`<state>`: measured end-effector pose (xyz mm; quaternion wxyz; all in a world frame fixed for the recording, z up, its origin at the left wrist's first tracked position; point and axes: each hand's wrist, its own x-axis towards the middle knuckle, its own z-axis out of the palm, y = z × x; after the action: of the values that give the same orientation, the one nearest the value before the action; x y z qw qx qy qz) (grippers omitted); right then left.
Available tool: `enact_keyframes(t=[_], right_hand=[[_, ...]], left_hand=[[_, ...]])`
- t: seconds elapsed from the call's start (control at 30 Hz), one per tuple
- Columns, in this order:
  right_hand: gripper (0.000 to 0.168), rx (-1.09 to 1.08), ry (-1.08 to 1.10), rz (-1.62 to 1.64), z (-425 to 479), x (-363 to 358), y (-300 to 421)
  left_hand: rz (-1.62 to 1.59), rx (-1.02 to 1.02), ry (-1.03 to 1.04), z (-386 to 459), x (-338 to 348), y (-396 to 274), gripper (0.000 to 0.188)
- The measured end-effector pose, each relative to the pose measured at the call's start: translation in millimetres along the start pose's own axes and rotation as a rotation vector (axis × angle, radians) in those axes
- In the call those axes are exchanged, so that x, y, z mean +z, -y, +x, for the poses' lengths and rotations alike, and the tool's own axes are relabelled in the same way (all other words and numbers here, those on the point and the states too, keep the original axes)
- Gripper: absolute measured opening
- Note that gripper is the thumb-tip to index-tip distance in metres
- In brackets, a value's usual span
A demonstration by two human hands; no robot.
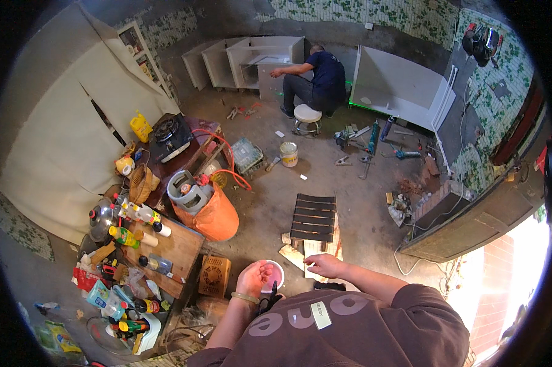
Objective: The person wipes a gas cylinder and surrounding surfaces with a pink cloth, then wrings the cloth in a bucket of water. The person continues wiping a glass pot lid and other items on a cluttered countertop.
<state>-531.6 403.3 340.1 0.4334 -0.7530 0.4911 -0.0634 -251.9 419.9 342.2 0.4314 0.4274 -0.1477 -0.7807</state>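
In the head view, my left hand (257,276) is raised with fingers loosely curled, its palm side showing and a pale bangle at the wrist. Partly behind it on the floor stands a round white-rimmed basin (276,276), pinkish inside. My right hand (324,266) hangs in the air in front of my chest, fingers bent; whether it holds anything small I cannot tell. Beyond it stands a low stool with black slats (314,218), with light boards (293,258) on the floor beside and beneath it. A perforated wooden box (214,276) stands left of my left hand.
A person (324,78) sits on a round stool (307,113) by white cabinet carcasses (276,50). A gas cylinder (189,192) in an orange cover stands left, near a table with bottles (175,257). Caulking guns (373,137), clamps (343,161) and a bucket (289,155) are on the floor.
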Motion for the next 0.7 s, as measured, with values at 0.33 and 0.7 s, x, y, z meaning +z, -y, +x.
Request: enact_keyframes(t=[0.33, 0.7], right_hand=[[0.036, -0.05, -0.074, 0.014, -7, 0, -18], [0.035, -0.087, -0.076, 0.02, -8, -9, -28]], left_hand=[[-0.003, -0.002, -0.007, 5, 8, 7, 0.026], [0.003, -0.001, -0.01, 10, 17, 13, 0.026]])
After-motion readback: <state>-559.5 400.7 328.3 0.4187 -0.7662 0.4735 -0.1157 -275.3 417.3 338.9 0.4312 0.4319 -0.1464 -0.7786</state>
